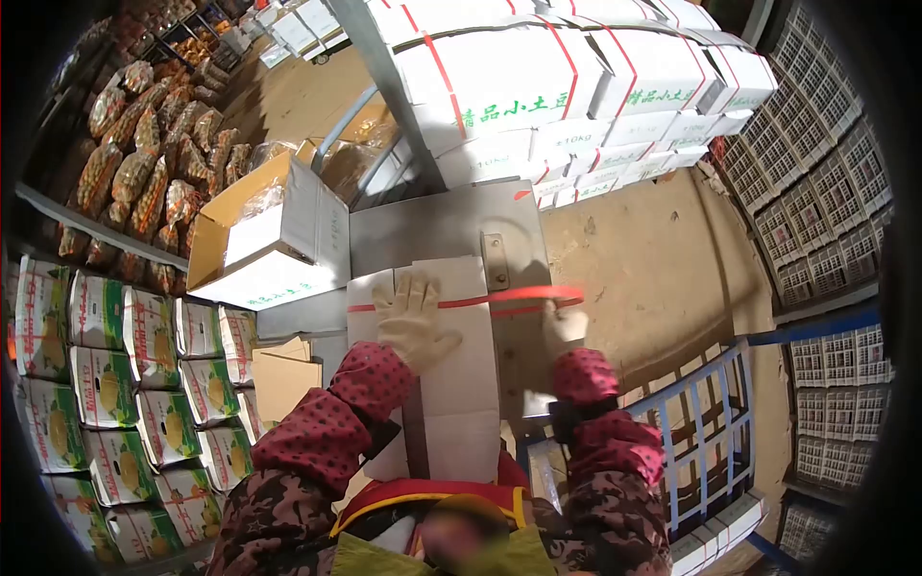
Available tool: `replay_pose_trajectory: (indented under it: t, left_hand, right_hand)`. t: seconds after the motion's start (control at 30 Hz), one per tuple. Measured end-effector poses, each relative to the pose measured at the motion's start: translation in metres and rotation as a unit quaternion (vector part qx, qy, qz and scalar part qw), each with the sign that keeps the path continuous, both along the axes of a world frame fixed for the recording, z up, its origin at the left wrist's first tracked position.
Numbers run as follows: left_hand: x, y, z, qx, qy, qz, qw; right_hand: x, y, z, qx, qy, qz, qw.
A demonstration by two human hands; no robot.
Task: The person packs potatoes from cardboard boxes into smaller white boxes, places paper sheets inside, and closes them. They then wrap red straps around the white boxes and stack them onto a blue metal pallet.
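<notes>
A white carton (459,384) lies in front of me on a grey metal strapping table (432,216). My left hand (413,322), in a pale work glove, rests flat on the carton's top with its fingers spread. A red strap (528,294) runs across the carton, passes under or beside that hand and out over the right edge. My right hand (565,324), also gloved, is closed around the strap's right end, just off the table's edge. The fingertips of the right hand are partly hidden by the strap.
An open carton (279,230) with plastic lining stands on the left. Strapped white cartons (519,82) are stacked ahead. Filled net bags (144,182) and green-white boxes (149,384) line the left side. A blue metal rack (701,418) stands right; grey crates (816,192) rise beyond it.
</notes>
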State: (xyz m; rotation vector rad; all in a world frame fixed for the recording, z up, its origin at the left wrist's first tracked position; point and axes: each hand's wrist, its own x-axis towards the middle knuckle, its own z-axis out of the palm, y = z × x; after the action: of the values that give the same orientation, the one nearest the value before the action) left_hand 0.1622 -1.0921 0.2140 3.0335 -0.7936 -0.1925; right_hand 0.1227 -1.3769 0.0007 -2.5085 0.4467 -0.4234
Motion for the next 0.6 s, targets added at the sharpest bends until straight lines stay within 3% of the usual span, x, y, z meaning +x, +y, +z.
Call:
replay_pose_trajectory:
  t: [0.23,0.3,0.37,0.43,0.53,0.6]
  left_hand:
    - [0.001,0.001,-0.008,0.002,-0.05,-0.024,0.998]
    - [-0.001,-0.001,-0.004,0.01,-0.053,-0.03,0.998]
    - [0.0,0.0,-0.008,0.005,-0.054,-0.029,0.998]
    - [0.001,0.0,-0.01,0.001,-0.051,-0.026,0.998]
    - [0.001,0.0,-0.007,-0.003,-0.034,-0.012,0.999]
    - [0.001,-0.002,-0.002,-0.005,-0.019,0.002,1.0]
  right_hand:
    - [-0.012,0.047,0.018,0.004,0.02,-0.026,0.999]
    - [-0.013,0.044,0.012,0.006,-0.057,-0.057,0.997]
    - [-0.014,0.043,0.009,0.003,-0.049,-0.05,0.998]
    - [-0.008,0.053,0.015,-0.002,0.041,-0.003,0.999]
    - [0.008,0.08,-0.017,0.043,0.17,0.07,0.982]
    - [0.01,0.085,-0.025,0.073,0.088,0.03,0.993]
